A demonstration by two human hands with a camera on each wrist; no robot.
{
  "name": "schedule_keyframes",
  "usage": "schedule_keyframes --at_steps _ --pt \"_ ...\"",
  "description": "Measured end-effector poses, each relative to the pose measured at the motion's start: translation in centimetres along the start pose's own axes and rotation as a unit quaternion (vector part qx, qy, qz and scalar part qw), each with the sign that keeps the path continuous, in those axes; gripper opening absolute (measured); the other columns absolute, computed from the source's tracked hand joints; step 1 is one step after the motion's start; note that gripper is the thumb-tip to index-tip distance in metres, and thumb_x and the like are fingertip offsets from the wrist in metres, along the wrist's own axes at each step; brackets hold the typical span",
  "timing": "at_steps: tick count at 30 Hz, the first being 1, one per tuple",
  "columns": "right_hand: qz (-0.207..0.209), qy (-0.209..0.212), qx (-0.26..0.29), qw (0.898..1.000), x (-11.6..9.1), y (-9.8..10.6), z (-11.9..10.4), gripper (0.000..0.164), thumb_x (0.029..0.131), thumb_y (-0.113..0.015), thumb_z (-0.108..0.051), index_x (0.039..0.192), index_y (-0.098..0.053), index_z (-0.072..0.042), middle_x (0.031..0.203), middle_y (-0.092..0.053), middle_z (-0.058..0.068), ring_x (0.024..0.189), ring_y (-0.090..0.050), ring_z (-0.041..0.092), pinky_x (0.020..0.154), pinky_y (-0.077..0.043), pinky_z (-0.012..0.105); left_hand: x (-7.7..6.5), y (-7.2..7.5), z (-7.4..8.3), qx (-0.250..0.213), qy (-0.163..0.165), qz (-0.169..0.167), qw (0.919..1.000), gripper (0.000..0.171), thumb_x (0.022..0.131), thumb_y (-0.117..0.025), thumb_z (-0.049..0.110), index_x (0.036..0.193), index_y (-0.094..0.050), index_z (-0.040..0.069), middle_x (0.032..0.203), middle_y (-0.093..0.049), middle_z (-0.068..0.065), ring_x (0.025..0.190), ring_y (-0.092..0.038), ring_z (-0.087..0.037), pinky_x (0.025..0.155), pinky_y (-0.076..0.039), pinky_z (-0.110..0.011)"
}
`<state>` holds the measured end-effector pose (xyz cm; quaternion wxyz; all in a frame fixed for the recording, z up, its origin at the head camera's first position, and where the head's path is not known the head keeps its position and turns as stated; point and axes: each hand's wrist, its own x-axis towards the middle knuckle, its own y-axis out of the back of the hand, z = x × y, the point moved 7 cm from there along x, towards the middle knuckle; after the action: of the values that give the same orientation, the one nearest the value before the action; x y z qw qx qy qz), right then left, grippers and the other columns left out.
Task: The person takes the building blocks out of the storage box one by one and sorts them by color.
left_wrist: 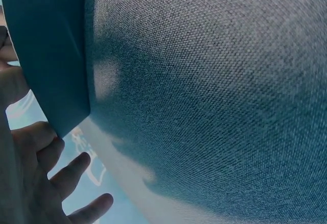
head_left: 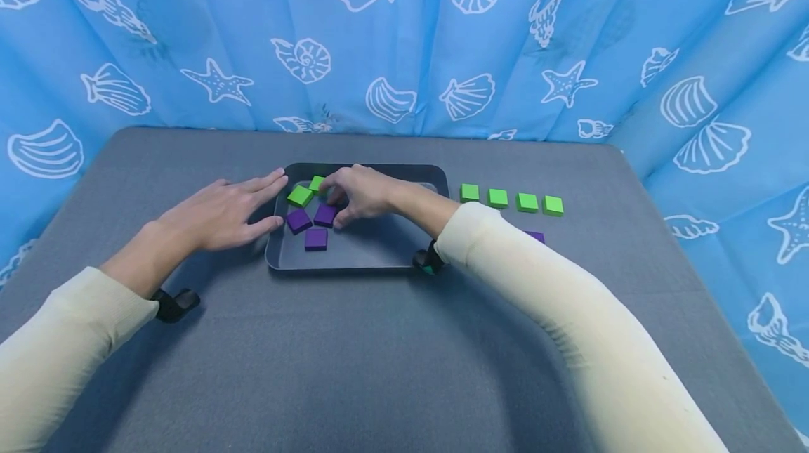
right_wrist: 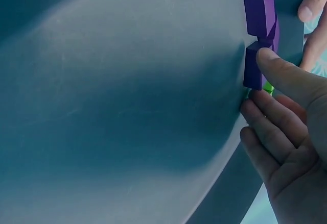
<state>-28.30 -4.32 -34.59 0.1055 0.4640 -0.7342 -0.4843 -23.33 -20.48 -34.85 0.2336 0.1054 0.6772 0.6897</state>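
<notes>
In the head view, a dark tray [head_left: 379, 254] holds two green blocks [head_left: 300, 196] and three purple blocks [head_left: 316, 239] toward its left end. My left hand [head_left: 218, 218] lies against the tray's left rim, fingers extended and thumb apart; the left wrist view shows its fingers at the tray wall [left_wrist: 48, 55]. Over the tray, my right hand [head_left: 363, 193] bends its fingers down beside the blocks. Its thumb touches or nearly touches a purple block [right_wrist: 252, 68] in the right wrist view, and its fingers are by a green block [right_wrist: 267, 87], mostly hidden.
Right of the tray, several green blocks [head_left: 497, 198] stand in a row on the grey table [head_left: 354, 355]. Part of a purple block [head_left: 536, 236] shows behind my right sleeve. A blue curtain [head_left: 417, 38] with white shells hangs behind the table and along its right side.
</notes>
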Motion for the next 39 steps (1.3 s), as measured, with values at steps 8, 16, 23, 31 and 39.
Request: schedule_keyframes --at_steps 8,16,23,31,39 --pt "0.017 -0.01 0.0 1.0 0.3 0.0 -0.4 0.067 0.088 -0.078 -0.019 0.146 -0.048 -0.006 0.13 -0.066 0.008 0.121 -0.061 0.016 0.106 -0.044 0.032 0.0 0.1 0.0 0.006 0.0 0.003 1.0 0.076 0.101 -0.049 0.049 0.157 -0.025 0.004 0.161 -0.025 -0.02 0.132 -0.047 -0.045 0.106 -0.03 -0.071" --pt "0.019 -0.018 -0.037 0.999 0.6 -0.3 -0.7 0.061 0.089 -0.076 -0.02 0.144 -0.051 -0.01 0.131 -0.066 0.006 0.123 -0.06 0.016 0.109 -0.041 0.033 0.0 0.0 0.0 0.0 0.0 0.005 1.0 0.076 0.101 -0.049 0.048 0.157 -0.024 0.004 0.161 -0.024 -0.021 0.131 -0.048 -0.046 0.105 -0.03 -0.071" --pt "0.02 -0.007 -0.027 0.999 0.2 0.0 -0.5 0.058 0.09 -0.074 -0.012 0.143 -0.052 -0.009 0.132 -0.065 0.007 0.125 -0.058 0.017 0.11 -0.041 0.033 0.0 -0.1 0.1 0.0 0.0 0.004 1.0 0.076 0.101 -0.049 0.048 0.158 -0.023 0.004 0.161 -0.025 -0.021 0.131 -0.048 -0.046 0.106 -0.03 -0.071" --pt "0.037 0.016 -0.012 0.999 -1.9 1.1 -0.3 0.056 0.09 -0.073 -0.009 0.142 -0.052 -0.004 0.134 -0.063 0.009 0.124 -0.059 0.019 0.106 -0.044 0.032 0.0 -0.1 0.1 0.0 0.004 0.0 1.0 0.076 0.101 -0.049 0.047 0.158 -0.022 0.004 0.161 -0.024 -0.021 0.132 -0.046 -0.046 0.106 -0.03 -0.071" --pt "0.065 0.053 -0.003 0.996 -6.9 1.7 0.2 0.054 0.089 -0.075 -0.009 0.14 -0.055 -0.003 0.136 -0.062 0.009 0.123 -0.06 0.019 0.105 -0.046 0.035 -0.1 0.1 0.2 -0.002 0.002 0.009 1.0 0.076 0.101 -0.05 0.047 0.157 -0.023 0.003 0.161 -0.024 -0.021 0.134 -0.045 -0.046 0.106 -0.03 -0.07"
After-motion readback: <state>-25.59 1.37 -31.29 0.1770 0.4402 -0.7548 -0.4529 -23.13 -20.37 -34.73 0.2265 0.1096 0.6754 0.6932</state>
